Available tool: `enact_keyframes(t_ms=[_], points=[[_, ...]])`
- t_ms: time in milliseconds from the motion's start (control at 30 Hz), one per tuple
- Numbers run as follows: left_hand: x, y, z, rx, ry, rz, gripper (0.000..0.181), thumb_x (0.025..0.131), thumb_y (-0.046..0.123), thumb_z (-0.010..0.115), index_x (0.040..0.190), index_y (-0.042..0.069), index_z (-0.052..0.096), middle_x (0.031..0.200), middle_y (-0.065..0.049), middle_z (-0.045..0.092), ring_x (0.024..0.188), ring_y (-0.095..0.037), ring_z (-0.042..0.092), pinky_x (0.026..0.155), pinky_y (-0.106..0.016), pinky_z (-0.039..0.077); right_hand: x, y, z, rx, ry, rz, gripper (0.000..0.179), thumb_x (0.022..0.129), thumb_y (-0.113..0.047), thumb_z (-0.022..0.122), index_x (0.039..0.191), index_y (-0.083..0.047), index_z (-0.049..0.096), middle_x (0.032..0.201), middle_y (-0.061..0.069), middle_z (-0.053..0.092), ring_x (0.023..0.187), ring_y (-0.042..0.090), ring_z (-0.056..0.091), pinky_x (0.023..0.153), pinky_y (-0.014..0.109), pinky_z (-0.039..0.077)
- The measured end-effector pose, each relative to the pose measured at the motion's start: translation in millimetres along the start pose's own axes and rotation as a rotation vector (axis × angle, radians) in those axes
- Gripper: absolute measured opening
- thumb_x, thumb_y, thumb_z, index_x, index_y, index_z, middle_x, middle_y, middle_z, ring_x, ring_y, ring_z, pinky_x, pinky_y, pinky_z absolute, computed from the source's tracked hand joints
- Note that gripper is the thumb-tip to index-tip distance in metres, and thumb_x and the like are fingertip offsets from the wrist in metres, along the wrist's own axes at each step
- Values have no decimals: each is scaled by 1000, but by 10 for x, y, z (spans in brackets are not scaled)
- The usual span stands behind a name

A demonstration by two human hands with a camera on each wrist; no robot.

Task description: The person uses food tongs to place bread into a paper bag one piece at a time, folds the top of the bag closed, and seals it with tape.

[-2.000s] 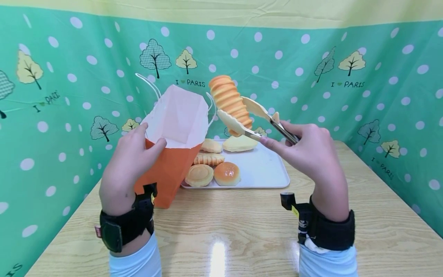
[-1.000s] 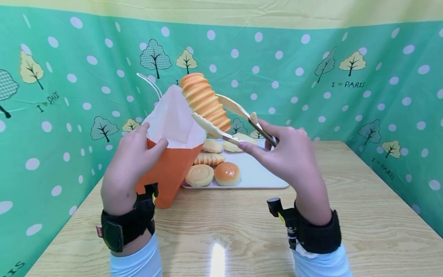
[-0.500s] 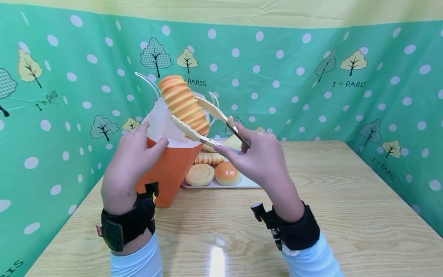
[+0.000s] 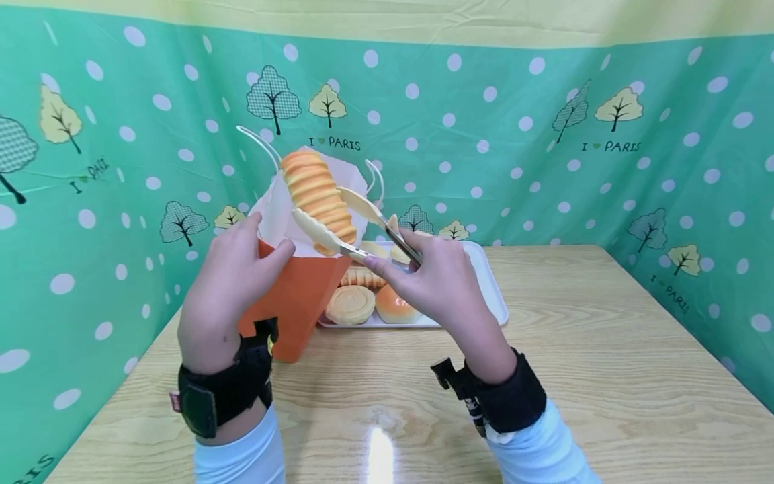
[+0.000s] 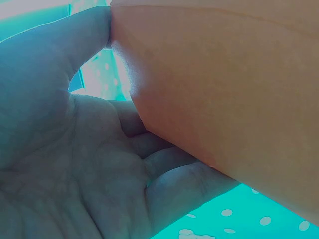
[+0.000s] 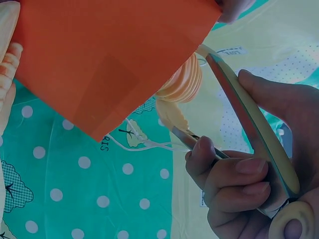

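Observation:
My left hand holds the orange paper bag at its side, tilting the white-lined mouth upward. In the left wrist view the thumb is at the edge of the bag and the fingers reach behind it. My right hand grips a pair of food tongs with cream scalloped ends and metal arms. Between those ends is a ridged golden bread roll, slanted in front of the bag's mouth. The right wrist view shows the roll partly hidden by the bag's edge.
Behind the bag lies a white tray on the wooden table. It bears a glossy round bun, a flat round bread, a ridged bread and others partly hidden. White string handles stick up from the bag. A patterned cloth surrounds the table.
My right hand has carried the roll in the tongs leftward from above the tray to the bag's mouth, then slightly lower. My left hand and the bag have hardly moved.

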State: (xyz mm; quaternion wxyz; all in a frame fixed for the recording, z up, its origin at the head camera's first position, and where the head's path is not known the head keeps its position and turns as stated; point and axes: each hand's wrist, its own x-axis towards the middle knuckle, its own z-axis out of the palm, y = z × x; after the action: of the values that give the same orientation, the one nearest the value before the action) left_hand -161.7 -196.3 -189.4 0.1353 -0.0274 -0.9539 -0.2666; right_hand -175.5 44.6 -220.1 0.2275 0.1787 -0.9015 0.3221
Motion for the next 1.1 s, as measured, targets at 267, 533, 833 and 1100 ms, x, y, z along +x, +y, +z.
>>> enact_keyframes(t_ms=[267,533,833,1100], points=[[-23,42,-16,12,-14,-16,73,94,36,40,147,-5,12,80,-16,38,63,-28,40,52,-37,33,4,19,-23,8,-45,35,62,77,-61,59,122,-18,63,54,2,48,49,16,44,42,31,31],[-35,57,-28,9,-20,-12,73,93,35,40,147,-6,12,77,-15,38,57,-26,36,51,-37,31,2,18,-76,32,-40,57,68,78,-61,58,127,-15,59,50,2,53,45,13,48,42,31,33],[-49,61,-23,17,-24,-19,73,94,35,39,147,-6,10,78,-16,38,57,-26,38,50,-36,31,-9,29,-76,5,-67,66,71,76,-67,55,125,-16,59,48,-1,36,40,15,33,39,28,22],[-51,62,-25,13,-20,-20,72,94,35,39,147,-5,10,82,-17,37,65,-27,39,52,-36,34,-47,15,-128,-20,-11,124,91,67,-77,54,137,-19,48,50,-1,28,40,15,25,37,27,18]])
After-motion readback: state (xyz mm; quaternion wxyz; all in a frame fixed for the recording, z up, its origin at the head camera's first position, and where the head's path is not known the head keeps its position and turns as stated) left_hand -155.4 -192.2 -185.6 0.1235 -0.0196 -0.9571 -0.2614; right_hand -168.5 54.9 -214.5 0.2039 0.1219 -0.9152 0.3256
